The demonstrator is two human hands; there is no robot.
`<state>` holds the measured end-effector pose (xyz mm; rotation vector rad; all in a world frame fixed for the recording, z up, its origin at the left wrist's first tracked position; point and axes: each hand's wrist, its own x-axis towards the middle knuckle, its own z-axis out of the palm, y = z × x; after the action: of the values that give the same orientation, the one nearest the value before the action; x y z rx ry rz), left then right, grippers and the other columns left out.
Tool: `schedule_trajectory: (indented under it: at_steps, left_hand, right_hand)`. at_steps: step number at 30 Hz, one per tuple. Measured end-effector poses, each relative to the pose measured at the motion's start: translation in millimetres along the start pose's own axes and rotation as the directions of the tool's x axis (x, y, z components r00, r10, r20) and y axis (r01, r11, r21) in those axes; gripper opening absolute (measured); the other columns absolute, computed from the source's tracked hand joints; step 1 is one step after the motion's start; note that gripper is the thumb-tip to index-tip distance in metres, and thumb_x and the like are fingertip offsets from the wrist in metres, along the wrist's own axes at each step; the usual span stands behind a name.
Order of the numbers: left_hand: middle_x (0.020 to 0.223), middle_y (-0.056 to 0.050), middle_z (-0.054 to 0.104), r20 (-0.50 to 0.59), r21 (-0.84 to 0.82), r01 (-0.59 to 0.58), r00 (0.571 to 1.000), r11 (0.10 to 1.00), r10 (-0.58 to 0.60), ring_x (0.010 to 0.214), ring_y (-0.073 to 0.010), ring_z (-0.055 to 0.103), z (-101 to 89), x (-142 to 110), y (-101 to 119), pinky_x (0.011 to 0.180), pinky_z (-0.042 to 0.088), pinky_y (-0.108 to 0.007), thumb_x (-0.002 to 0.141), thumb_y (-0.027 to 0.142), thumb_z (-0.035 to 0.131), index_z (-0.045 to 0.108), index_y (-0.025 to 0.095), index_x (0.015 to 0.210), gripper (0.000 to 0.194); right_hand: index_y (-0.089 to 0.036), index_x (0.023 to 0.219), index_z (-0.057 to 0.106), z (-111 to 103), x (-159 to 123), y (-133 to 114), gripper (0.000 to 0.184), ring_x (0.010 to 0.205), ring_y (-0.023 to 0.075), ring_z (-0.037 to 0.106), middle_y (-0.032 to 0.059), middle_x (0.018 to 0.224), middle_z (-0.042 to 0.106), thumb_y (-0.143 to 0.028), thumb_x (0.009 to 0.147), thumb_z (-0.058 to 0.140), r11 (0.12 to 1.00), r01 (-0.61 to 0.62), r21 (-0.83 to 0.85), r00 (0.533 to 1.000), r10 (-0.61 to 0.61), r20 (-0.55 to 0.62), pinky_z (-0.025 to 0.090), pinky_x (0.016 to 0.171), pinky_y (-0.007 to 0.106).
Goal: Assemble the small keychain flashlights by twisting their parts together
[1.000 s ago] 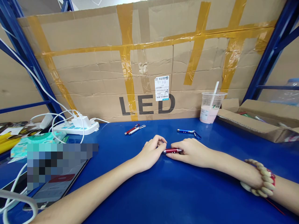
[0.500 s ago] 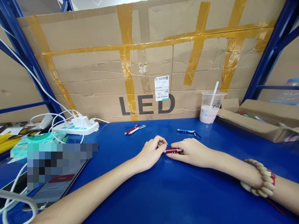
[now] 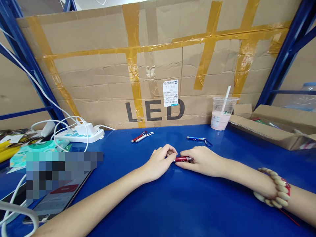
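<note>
Both hands rest low on the blue table [image 3: 187, 204], the right hand [image 3: 202, 160] pinching a red mini flashlight [image 3: 182, 159] by its body while the left hand [image 3: 160, 161] curls closed at its tip. Judging from this, the piece is mid-handling and not yet set aside; a red-and-silver pair [image 3: 141, 137] and a blue flashlight [image 3: 197, 139] lie apart, further back.

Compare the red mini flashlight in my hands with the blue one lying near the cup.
The red flashlight is held between the left hand and right hand; the blue flashlight lies untouched on the table. The blue one shows its clip; the red one's ends are covered by fingers. Both are slim metallic tubes lying roughly crosswise.
</note>
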<state>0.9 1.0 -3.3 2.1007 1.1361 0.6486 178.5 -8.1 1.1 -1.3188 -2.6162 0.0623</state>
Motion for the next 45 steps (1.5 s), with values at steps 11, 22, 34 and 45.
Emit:
schedule_trajectory:
  at_steps: [11, 22, 34, 45]
  left_hand:
    - [0.088, 0.000, 0.056, 0.001, 0.003, 0.014, 1.000, 1.000, -0.014, 0.092, -0.0163, 0.047, -0.2, -0.5, 2.5, 0.086, 0.035, -0.033, 0.084, 0.031, 0.036, 0.050, 0.022, 0.086, 0.017]
    - [0.087, 0.000, 0.056, 0.001, 0.008, 0.002, 1.000, 1.000, -0.002, 0.092, -0.0172, 0.047, -0.2, 0.2, 1.0, 0.086, 0.034, -0.034, 0.084, 0.031, 0.036, 0.050, 0.022, 0.085, 0.017]
    - [0.087, 0.000, 0.056, 0.007, 0.023, 0.003, 1.000, 1.000, -0.003, 0.093, -0.0172, 0.047, -0.5, -0.5, 2.7, 0.087, 0.033, -0.034, 0.084, 0.031, 0.036, 0.050, 0.022, 0.084, 0.017]
    - [0.087, 0.001, 0.057, 0.008, 0.062, -0.011, 1.000, 0.998, 0.011, 0.092, -0.0161, 0.047, 0.0, -0.5, 2.4, 0.087, 0.034, -0.033, 0.083, 0.029, 0.037, 0.052, 0.022, 0.084, 0.016]
  right_hand:
    - [-0.022, 0.078, 0.061, -1.0, -0.1, -0.2, 0.041, 0.061, 0.0166, 0.059, 0.0012, 0.068, 0.067, -0.051, 0.085, 0.033, 1.000, 0.000, 0.004, 1.000, 0.000, 0.011, 0.032, 0.050, 0.023]
    - [-0.022, 0.079, 0.061, 0.8, -1.1, 1.0, 0.038, 0.059, 0.0157, 0.059, 0.0007, 0.068, 0.067, -0.049, 0.085, 0.034, 1.000, 0.017, -0.004, 1.000, -0.017, -0.010, 0.031, 0.049, 0.023]
    - [-0.022, 0.077, 0.060, 1.1, 0.0, 1.6, 0.039, 0.060, 0.0163, 0.059, 0.0011, 0.068, 0.066, -0.049, 0.085, 0.033, 1.000, 0.015, -0.007, 1.000, -0.015, -0.005, 0.030, 0.050, 0.023]
    - [-0.022, 0.078, 0.061, 1.9, -0.4, 2.1, 0.038, 0.061, 0.0168, 0.060, 0.0009, 0.069, 0.067, -0.049, 0.085, 0.034, 1.000, 0.012, -0.005, 1.000, -0.013, -0.003, 0.031, 0.050, 0.023]
